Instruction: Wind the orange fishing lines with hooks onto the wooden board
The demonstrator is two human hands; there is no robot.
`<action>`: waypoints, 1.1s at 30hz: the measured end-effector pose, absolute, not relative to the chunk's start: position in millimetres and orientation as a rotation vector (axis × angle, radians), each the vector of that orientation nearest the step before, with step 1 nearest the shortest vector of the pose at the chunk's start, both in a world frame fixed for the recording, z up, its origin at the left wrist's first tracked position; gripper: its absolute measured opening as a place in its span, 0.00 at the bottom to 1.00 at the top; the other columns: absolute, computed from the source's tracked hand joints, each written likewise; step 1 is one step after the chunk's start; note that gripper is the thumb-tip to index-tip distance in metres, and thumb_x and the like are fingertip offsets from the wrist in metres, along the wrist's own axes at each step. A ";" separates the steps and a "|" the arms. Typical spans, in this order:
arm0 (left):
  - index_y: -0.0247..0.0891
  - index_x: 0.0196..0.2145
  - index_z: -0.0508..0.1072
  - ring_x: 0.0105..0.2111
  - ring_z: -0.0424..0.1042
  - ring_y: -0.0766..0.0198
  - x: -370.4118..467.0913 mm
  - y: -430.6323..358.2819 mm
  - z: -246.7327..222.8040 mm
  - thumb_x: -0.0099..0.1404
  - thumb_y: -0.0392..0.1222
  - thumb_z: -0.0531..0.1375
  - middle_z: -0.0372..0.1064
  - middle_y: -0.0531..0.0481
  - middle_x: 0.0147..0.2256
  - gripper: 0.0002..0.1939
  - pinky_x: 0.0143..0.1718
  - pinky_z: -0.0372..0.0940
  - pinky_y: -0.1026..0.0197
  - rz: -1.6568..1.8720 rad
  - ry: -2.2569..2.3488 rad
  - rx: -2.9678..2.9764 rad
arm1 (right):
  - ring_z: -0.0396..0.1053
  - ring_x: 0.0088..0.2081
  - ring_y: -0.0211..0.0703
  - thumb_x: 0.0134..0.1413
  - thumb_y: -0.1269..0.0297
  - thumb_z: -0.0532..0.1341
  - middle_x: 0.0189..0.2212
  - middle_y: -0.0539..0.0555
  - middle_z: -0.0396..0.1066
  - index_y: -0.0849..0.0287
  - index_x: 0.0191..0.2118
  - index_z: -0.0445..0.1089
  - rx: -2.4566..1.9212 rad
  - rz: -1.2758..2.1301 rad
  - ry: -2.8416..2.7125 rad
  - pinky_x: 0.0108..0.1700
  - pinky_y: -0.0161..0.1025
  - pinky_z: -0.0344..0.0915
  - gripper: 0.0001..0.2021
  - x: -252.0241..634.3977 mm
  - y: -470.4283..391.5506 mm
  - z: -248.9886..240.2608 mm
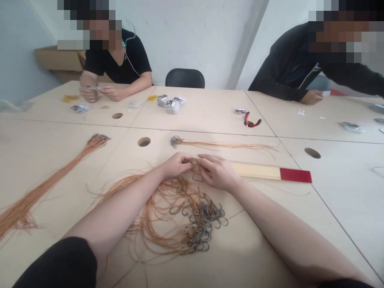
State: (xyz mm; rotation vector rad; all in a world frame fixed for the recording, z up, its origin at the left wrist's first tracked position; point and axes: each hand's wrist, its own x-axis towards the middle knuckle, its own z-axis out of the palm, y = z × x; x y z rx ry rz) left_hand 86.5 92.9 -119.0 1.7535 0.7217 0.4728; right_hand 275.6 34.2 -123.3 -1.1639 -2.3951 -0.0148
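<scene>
My left hand [177, 165] pinches a small dark hook-like piece at the left end of a long, flat cream board [258, 170] with a red end. Fingers bent, my right hand [220, 173] rests over that same end; what lies beneath its fingertips is hidden. Just below the fingertips, a small red outline [197, 177] shows on the board or table. Nearer to me lies a tangled pile of dark metal hooks [207, 216] with orange cords [148, 224], partly under my left forearm. Beyond my hands, a thinner hook bundle [175, 141] has its cords stretched to the right.
A long orange cord bundle [69, 164] lies at left. Small packs [172, 105] are stacked beyond the table seam. Red-handled pliers [251, 123] stand in a table hole. Two people sit across, their hands holding small items. Other round holes [144, 142] open in the tabletop.
</scene>
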 end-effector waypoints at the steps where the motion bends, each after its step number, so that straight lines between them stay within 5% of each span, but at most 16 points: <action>1: 0.31 0.25 0.69 0.23 0.59 0.72 86.2 93.5 -119.4 0.53 0.32 0.54 0.62 0.56 0.21 0.04 0.25 0.55 0.69 0.479 0.727 1.748 | 0.65 0.45 0.44 0.55 0.66 0.54 0.50 0.56 0.64 0.58 0.49 0.62 -1.171 -0.009 -2.419 0.46 0.39 0.62 0.15 275.7 34.1 -121.7; 5: 0.31 0.25 0.68 0.22 0.59 0.72 84.4 95.8 -122.2 0.54 0.34 0.54 0.61 0.55 0.21 0.05 0.24 0.54 0.69 0.488 0.736 1.719 | 0.64 0.45 0.47 0.53 0.58 0.57 0.49 0.58 0.63 0.59 0.50 0.61 -1.203 -0.033 -2.475 0.46 0.42 0.61 0.19 275.1 34.8 -118.6; 10: 0.31 0.26 0.70 0.23 0.60 0.72 82.2 97.9 -124.7 0.53 0.35 0.54 0.63 0.54 0.22 0.05 0.23 0.54 0.70 0.489 0.736 1.692 | 0.64 0.44 0.45 0.56 0.65 0.54 0.45 0.57 0.65 0.58 0.50 0.60 -1.250 -0.100 -2.490 0.45 0.40 0.60 0.16 273.5 35.6 -121.0; 21: 0.31 0.22 0.69 0.21 0.59 0.72 82.5 96.7 -124.3 0.51 0.34 0.55 0.62 0.55 0.19 0.04 0.22 0.53 0.70 0.480 0.761 1.705 | 0.64 0.42 0.44 0.58 0.58 0.53 0.41 0.58 0.65 0.59 0.47 0.62 -1.122 -0.018 -2.446 0.43 0.39 0.61 0.14 276.3 36.0 -123.4; 33: 0.31 0.27 0.70 0.25 0.67 0.68 82.9 93.4 -125.9 0.61 0.46 0.53 0.69 0.49 0.23 0.15 0.30 0.61 0.67 0.434 0.714 1.813 | 0.63 0.27 0.38 0.53 0.59 0.57 0.27 0.51 0.67 0.58 0.32 0.64 -1.418 0.508 -2.315 0.29 0.34 0.56 0.08 286.7 36.6 -91.4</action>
